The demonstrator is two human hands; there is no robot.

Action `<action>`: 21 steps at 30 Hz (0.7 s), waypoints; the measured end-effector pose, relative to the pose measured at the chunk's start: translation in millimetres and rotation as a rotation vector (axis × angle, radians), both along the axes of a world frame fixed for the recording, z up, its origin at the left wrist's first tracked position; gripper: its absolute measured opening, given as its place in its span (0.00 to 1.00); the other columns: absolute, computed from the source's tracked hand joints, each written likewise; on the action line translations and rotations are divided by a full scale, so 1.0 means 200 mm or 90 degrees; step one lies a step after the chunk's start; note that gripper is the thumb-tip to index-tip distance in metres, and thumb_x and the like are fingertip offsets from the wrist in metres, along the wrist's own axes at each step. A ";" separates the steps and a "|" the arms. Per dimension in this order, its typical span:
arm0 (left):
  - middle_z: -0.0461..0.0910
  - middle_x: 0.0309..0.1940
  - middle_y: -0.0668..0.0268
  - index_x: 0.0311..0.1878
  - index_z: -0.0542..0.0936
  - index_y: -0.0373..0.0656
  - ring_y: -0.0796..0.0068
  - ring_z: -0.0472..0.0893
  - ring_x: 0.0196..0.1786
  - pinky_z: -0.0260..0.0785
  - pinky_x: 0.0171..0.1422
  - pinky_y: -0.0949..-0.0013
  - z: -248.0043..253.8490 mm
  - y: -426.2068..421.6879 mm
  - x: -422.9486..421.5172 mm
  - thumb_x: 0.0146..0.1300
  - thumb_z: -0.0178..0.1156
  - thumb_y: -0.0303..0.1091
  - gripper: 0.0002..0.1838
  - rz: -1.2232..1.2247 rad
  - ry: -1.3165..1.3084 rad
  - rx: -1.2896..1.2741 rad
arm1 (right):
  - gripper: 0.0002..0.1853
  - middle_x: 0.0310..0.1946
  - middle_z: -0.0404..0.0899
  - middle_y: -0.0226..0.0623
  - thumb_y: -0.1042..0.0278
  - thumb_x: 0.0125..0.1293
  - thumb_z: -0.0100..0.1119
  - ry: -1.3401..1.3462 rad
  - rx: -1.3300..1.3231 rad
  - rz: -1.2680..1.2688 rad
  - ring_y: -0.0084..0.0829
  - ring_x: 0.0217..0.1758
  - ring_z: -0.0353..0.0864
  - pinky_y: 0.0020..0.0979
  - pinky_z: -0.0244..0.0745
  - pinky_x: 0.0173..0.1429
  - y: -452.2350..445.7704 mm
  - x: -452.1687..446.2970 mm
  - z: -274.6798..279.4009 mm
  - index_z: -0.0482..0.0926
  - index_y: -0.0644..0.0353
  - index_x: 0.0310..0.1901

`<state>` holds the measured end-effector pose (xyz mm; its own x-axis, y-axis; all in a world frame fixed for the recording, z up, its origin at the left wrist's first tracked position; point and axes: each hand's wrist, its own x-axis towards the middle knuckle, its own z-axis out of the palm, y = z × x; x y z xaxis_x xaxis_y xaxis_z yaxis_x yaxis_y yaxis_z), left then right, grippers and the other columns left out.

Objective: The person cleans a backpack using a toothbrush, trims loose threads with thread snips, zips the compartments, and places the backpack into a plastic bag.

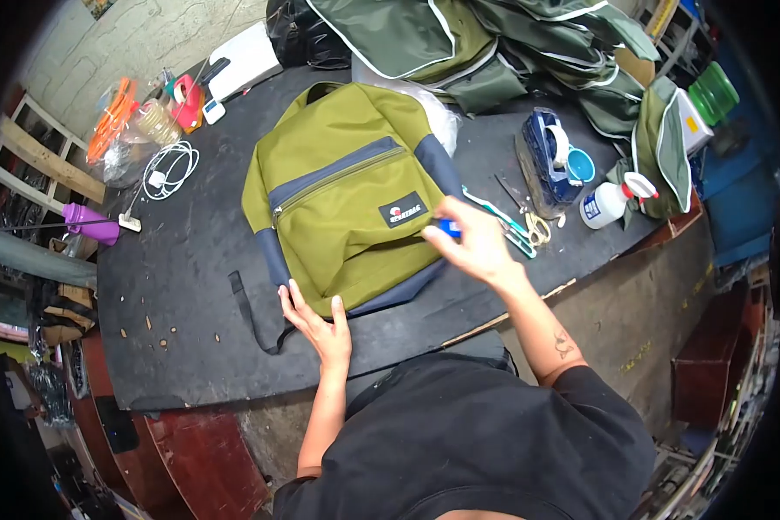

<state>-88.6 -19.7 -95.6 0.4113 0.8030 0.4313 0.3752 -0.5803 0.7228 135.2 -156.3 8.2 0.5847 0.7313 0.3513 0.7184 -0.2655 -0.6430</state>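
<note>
An olive green backpack (329,208) with navy trim, a front zip and a black label lies on the black table. My left hand (321,328) rests at its lower left corner, fingers spread and touching the fabric. Close to the label, at the bag's right side, my right hand (475,241) is closed round a small blue object (448,228), which is mostly hidden by the fingers. A black strap (250,312) trails from the bag's lower left onto the table.
Right of the bag are scissors (537,230), a toothbrush-like tool, a blue container (542,156) and a spray bottle (605,204). Green fabric pieces (494,43) are heaped behind. A white cable (175,169) and purple cup (91,224) are at the left.
</note>
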 end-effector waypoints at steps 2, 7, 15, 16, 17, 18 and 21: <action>0.46 0.70 0.44 0.72 0.53 0.38 0.44 0.49 0.73 0.43 0.75 0.48 0.00 0.00 -0.01 0.59 0.61 0.34 0.41 0.002 -0.003 -0.004 | 0.15 0.26 0.74 0.38 0.63 0.51 0.63 -0.027 -0.004 0.013 0.36 0.30 0.78 0.33 0.72 0.36 0.10 -0.05 0.00 0.72 0.60 0.39; 0.48 0.70 0.47 0.72 0.53 0.39 0.47 0.51 0.72 0.44 0.75 0.51 0.00 0.00 -0.01 0.59 0.61 0.33 0.40 0.007 0.001 0.007 | 0.15 0.26 0.76 0.38 0.63 0.48 0.65 -0.111 -0.046 0.021 0.40 0.30 0.79 0.36 0.72 0.34 0.20 -0.06 0.00 0.70 0.59 0.33; 0.48 0.69 0.46 0.72 0.53 0.39 0.46 0.52 0.72 0.44 0.74 0.51 -0.01 0.01 -0.01 0.58 0.62 0.32 0.41 0.004 0.003 0.010 | 0.18 0.25 0.77 0.38 0.59 0.48 0.66 -0.145 -0.086 0.008 0.40 0.30 0.80 0.38 0.73 0.35 0.20 -0.04 -0.03 0.70 0.58 0.35; 0.48 0.69 0.46 0.72 0.53 0.39 0.46 0.52 0.72 0.44 0.74 0.51 -0.01 0.01 -0.01 0.58 0.62 0.32 0.41 0.005 0.002 0.010 | 0.18 0.25 0.77 0.38 0.59 0.49 0.66 -0.144 -0.095 0.010 0.40 0.30 0.80 0.38 0.73 0.35 0.20 -0.04 -0.03 0.70 0.58 0.35; 0.49 0.69 0.46 0.72 0.53 0.40 0.46 0.52 0.72 0.44 0.74 0.51 -0.01 0.01 -0.01 0.58 0.62 0.32 0.41 0.006 0.002 0.010 | 0.18 0.25 0.77 0.38 0.59 0.49 0.66 -0.144 -0.095 0.010 0.40 0.30 0.80 0.38 0.73 0.35 0.19 -0.04 -0.02 0.70 0.58 0.35; 0.49 0.69 0.46 0.72 0.53 0.40 0.46 0.52 0.72 0.44 0.74 0.51 -0.01 0.01 -0.01 0.58 0.62 0.32 0.41 0.007 0.003 0.011 | 0.17 0.25 0.76 0.38 0.59 0.49 0.67 -0.100 -0.071 0.002 0.40 0.29 0.79 0.37 0.73 0.34 0.17 -0.04 0.00 0.70 0.58 0.34; 0.49 0.69 0.46 0.72 0.54 0.40 0.46 0.52 0.72 0.45 0.74 0.51 -0.01 0.01 -0.01 0.58 0.62 0.33 0.41 0.008 0.005 0.012 | 0.17 0.23 0.75 0.37 0.59 0.49 0.68 -0.014 -0.021 -0.009 0.40 0.27 0.78 0.36 0.72 0.32 0.11 -0.01 0.04 0.71 0.59 0.32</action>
<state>-90.8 -18.3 -97.4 0.4048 0.8001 0.4426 0.3885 -0.5887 0.7089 133.3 -134.9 16.2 0.5876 0.7342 0.3400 0.7283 -0.2969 -0.6176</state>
